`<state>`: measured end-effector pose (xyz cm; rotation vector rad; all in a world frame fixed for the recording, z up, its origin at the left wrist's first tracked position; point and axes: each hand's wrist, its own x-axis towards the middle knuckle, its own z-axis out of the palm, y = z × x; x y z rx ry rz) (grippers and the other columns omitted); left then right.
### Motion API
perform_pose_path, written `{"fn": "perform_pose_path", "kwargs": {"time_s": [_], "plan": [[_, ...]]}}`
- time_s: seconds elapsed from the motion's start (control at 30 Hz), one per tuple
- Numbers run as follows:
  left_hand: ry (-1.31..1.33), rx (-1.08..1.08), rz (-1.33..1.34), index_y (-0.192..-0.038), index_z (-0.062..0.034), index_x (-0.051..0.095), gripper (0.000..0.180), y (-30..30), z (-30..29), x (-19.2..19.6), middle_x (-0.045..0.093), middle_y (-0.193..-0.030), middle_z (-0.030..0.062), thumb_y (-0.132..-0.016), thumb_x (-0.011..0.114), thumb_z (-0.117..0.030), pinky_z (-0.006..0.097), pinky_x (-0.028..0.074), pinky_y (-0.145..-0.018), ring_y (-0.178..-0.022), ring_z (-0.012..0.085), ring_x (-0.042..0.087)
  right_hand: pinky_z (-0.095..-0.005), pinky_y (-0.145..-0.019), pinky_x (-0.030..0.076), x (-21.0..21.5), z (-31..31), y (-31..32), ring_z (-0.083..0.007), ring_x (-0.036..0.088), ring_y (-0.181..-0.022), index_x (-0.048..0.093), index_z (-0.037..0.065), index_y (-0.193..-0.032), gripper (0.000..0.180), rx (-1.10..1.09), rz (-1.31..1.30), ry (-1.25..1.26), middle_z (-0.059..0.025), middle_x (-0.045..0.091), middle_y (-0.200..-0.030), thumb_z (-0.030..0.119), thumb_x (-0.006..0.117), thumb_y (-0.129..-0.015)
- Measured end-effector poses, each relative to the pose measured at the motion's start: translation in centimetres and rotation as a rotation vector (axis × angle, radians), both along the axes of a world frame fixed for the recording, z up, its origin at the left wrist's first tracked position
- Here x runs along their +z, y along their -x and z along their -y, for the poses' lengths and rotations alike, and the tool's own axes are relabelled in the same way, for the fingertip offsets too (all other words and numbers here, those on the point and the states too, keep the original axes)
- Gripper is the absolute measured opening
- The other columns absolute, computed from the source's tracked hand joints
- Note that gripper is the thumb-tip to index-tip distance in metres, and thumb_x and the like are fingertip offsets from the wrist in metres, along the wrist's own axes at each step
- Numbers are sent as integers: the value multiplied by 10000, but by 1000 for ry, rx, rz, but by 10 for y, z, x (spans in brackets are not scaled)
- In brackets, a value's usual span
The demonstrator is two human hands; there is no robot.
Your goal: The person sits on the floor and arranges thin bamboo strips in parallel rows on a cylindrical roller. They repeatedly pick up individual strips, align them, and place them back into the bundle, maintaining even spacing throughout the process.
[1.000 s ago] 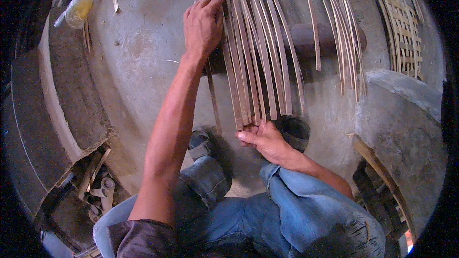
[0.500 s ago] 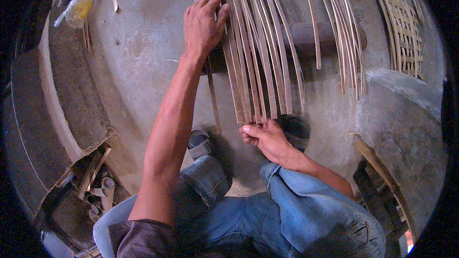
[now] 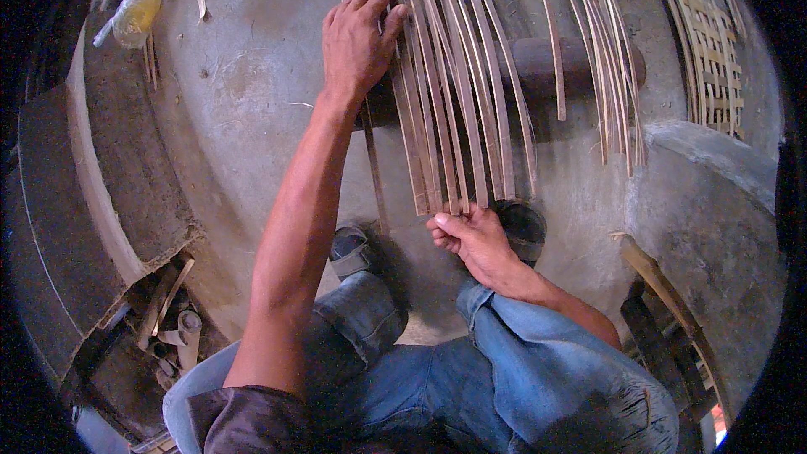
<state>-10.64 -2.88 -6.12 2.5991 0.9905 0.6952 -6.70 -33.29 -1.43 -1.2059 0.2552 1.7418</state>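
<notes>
you have a row of long thin strips [image 3: 461,118] side by side over the dark log [image 3: 538,71] on the gray floor [image 3: 252,118]. that much looks done: the strips all run about the same way, with their near ends past the log's near edge. some bits look not done. the gaps are not all the same, and the near ends make a slanted line, farther from you on the right. a lone strip [image 3: 373,160] lies apart by the log's left end. a short strip [image 3: 552,34] stops at the log's near edge, to the right of the row. another bunch [image 3: 609,67] sits apart, across the log near its right end. a woven piece [image 3: 710,42] lies on the floor, past the log's right end.

your left hand [image 3: 361,38] has its fingers out and a bit spread, not wrapped around anything. its fingertips lie over the left strips of the row, toward the far side of the log, and the thumb pokes out over the strips next to them.

your right hand [image 3: 479,240] is at the near ends, with its fingers curled and the thumb on top. the two ends farthest left are just past the thumb tip, and the next ones meet the bent fingers. i can't tell if those fingers pinch a strip.
</notes>
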Motion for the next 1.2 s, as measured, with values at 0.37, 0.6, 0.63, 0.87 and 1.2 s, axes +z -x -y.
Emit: {"fn": "perform_pose_path", "kwargs": {"time_s": [0.37, 0.6, 0.63, 0.87, 1.2], "plan": [[66, -1, 18, -1351, -197, 585, 440, 0, -1, -3, 528, -1431, 80, -949, 564, -374, 447, 352, -1075, -1273, 286, 523, -230, -730, 560, 0, -1, 1, -97, 661, -802, 631, 64, -989, 107, -16, 11, -42, -73, 704, -931, 150, 668, -938], [56, -8, 1, -1347, -200, 588, 442, 0, -1, -5, 534, -1423, 77, -950, 564, -394, 447, 356, -1070, -1260, 291, 532, -253, -744, 559, 1, -1, -1, -106, 657, -802, 628, 63, -976, 114, -28, -14, -38, -83, 703, -939, 156, 676, -930], [51, -6, -11, -1344, -201, 590, 440, 0, -1, -4, 536, -1421, 77, -950, 565, -396, 447, 358, -1067, -1256, 291, 536, -257, -749, 559, 3, -1, -3, -107, 656, -806, 629, 59, -982, 118, -18, 2, -37, -85, 702, -943, 156, 674, -931], [41, -8, 2, -1337, -201, 594, 442, 1, 1, -4, 539, -1417, 76, -951, 562, -415, 453, 365, -1059, -1242, 295, 545, -272, -771, 558, 4, 7, -6, -116, 655, -833, 627, 35, -1033, 146, -6, 84, -15, -84, 699, -964, 132, 660, -930], [-77, 11, -124, -1376, -207, 551, 580, -2, 9, 10, 478, -1470, 86, -920, 539, -564, 468, 326, -1094, -1333, 277, 463, -293, -770, 529, 13, 11, -11, -141, 622, -928, 561, 20, -1134, 300, -144, 367, -18, -68, 637, -1035, 143, 694, -896]]}}
